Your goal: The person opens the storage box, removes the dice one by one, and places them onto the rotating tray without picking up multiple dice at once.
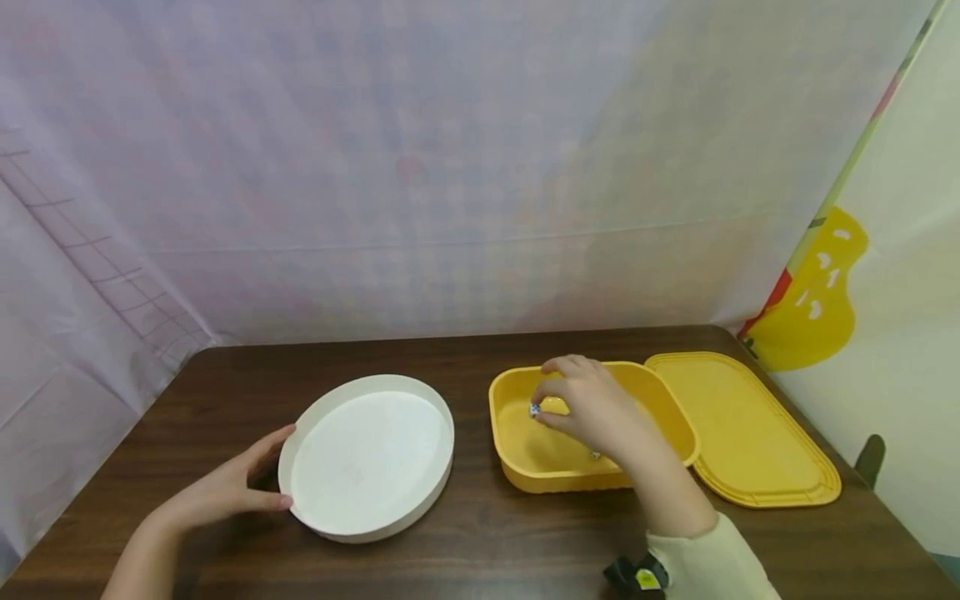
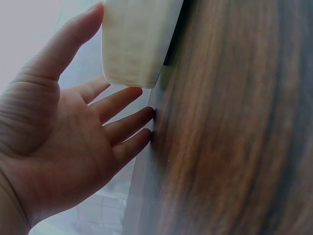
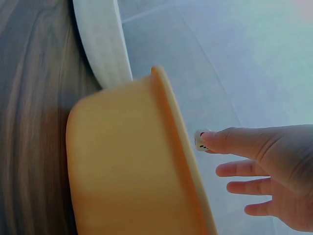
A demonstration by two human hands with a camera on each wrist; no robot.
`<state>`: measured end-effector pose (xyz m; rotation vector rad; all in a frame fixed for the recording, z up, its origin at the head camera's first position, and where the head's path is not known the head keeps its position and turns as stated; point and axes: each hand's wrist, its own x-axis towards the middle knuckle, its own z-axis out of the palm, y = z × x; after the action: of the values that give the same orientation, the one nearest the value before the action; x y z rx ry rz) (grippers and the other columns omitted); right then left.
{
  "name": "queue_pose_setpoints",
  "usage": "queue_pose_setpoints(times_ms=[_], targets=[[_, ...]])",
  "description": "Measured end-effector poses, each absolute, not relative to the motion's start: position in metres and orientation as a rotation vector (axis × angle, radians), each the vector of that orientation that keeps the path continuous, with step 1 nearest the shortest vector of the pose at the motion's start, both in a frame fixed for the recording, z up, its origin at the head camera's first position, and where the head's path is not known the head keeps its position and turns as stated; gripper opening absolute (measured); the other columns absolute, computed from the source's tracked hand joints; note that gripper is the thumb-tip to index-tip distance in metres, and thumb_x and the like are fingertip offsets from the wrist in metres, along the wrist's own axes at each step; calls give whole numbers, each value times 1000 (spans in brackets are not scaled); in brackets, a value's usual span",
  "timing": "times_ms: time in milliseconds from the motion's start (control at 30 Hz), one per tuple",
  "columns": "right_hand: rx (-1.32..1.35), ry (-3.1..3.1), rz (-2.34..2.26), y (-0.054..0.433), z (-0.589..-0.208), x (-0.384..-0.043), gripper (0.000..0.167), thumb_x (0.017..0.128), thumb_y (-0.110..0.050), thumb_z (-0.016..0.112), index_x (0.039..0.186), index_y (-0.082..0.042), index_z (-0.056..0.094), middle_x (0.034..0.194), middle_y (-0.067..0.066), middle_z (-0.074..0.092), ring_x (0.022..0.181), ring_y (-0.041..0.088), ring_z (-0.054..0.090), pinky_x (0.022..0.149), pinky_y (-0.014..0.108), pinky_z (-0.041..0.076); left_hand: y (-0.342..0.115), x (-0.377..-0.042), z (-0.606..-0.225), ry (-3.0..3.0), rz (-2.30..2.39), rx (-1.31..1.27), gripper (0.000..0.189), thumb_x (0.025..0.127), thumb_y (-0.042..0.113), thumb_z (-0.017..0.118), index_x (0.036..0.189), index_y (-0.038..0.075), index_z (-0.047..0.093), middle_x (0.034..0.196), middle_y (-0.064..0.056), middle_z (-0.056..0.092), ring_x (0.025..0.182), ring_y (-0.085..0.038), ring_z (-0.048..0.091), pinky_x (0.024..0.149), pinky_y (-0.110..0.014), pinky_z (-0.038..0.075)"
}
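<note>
Above the yellow container (image 1: 562, 482), the right hand (image 1: 592, 408) pinches a small white die (image 1: 535, 410) between thumb and index fingertip. The fingertips cover part of the die, so not all its faces can be read; the right wrist view shows it higher than the rim, with the other three fingers extended. Hand and forearm block much of the container's interior, where a second small white piece (image 1: 595, 455) with dark marks lies, too small to identify surely.

To the other side, the left hand (image 1: 225, 492) is spread, fingers nearly straight, thumb and fingertips touching the wall of the round white tray (image 1: 367, 467). The left wrist view cuts off most of that tray.

Beside the container, the yellow lid (image 1: 750, 433) lies on the table (image 1: 480, 550), one end hidden behind it. A black wristband (image 1: 633, 575) is cut by the lower edge.
</note>
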<state>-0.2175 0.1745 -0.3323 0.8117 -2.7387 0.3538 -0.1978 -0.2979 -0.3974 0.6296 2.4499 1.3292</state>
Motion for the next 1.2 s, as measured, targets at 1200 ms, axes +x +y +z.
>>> queue_pose_setpoints(times_ms=[1200], targets=[[968,-2724,393,92,-332,-215,10,83,-30,76,91,-23,73,123,6,59,119,27,47,104,47,32,-295,-198,-394,2470,1305,619,93,82,13,75,149,-6,14,149,-36,15,134,-55,14,98,-71,17]])
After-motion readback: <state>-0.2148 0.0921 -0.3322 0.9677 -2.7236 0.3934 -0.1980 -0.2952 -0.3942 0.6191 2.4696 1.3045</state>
